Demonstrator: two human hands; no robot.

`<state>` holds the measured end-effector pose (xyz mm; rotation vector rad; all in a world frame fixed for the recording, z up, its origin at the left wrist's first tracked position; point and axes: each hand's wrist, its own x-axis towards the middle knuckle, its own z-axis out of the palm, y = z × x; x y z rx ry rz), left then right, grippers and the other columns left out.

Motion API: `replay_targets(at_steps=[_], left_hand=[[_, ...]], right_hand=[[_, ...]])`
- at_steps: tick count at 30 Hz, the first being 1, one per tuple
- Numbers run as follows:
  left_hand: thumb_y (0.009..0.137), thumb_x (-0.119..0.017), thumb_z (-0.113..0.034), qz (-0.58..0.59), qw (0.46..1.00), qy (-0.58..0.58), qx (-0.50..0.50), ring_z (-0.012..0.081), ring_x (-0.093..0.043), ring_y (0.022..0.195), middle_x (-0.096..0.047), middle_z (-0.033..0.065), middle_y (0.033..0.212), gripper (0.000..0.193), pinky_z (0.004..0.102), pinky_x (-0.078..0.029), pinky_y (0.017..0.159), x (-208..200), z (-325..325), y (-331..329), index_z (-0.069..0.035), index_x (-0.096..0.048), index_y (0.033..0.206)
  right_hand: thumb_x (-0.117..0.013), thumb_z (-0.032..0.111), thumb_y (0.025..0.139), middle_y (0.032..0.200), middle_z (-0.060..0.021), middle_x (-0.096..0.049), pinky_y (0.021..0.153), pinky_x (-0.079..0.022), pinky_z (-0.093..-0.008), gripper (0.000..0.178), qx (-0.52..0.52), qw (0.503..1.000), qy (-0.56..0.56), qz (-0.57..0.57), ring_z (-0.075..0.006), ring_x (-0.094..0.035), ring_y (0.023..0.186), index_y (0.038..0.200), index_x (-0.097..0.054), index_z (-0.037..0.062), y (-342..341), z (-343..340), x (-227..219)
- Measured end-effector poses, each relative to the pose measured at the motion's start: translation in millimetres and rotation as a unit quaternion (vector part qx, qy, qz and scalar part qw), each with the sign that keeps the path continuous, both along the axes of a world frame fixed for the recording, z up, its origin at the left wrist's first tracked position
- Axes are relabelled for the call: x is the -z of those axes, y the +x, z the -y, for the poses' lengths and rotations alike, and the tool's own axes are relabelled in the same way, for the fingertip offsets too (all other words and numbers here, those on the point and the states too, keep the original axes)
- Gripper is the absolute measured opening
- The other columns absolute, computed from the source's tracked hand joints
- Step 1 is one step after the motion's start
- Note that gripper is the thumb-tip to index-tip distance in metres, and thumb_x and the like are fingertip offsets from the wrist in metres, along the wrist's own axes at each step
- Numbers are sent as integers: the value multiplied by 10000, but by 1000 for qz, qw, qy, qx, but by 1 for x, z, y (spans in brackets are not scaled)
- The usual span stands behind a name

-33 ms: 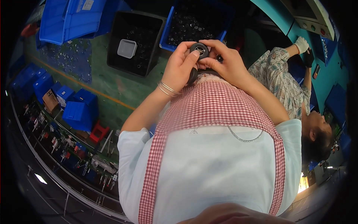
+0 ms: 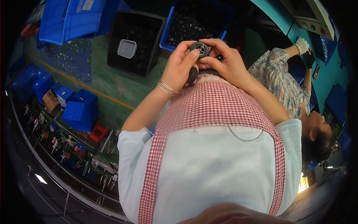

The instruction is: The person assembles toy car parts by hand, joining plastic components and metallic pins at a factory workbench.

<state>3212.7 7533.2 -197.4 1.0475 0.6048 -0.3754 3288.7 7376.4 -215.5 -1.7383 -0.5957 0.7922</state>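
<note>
Between both hands, in front of the red checked apron (image 2: 216, 99), is a small black wheel (image 2: 201, 48) with a spoked hub facing up. My left hand (image 2: 177, 68) pinches its near side, thumb against the hub. From the other side my right hand (image 2: 232, 64) closes on its rim with thumb and forefinger. A second dark, round, wheel-like piece (image 2: 192, 75) shows under the left palm. By the right hand's fingers sits a small black round piece (image 2: 220, 58); whether it joins the wheel is hidden.
Beyond my hands stands a blue bin (image 2: 164, 39) of small black round parts. Left of it, a black bin (image 2: 113, 56) holds similar parts and a grey tray (image 2: 127, 49). Blue crates (image 2: 80, 115) stack at left. A co-worker (image 2: 278, 69) sits close on my right.
The wheel has turned slightly in my fingers, so its spokes sit at another angle. Both hands keep nearly the same place and grip.
</note>
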Motion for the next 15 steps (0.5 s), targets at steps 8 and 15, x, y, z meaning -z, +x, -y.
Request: replay_targets(at_steps=[8,15], left_hand=[[941,-425,-264,-7,999,-47,6,90,-501,469,-577,71,752,285,169,-356,370,9,-11,8,-37,-486,1102],[785,-656,-103,193,873,448,18,137,-596,717,-587,89,909,364,226,-489,628,3,1,15,2,-511,1102]], right_hand=[[-666,184,788,774,-50,-603,608,-453,-231,423,7,1000,-10,6,-122,-587,691,1158,-495,69,15,-3,-13],[-558,182,877,709,-8,-555,497,-362,-178,193,101,980,77,-156,-82,-483,559,1009,-571,41,24,-3,6]])
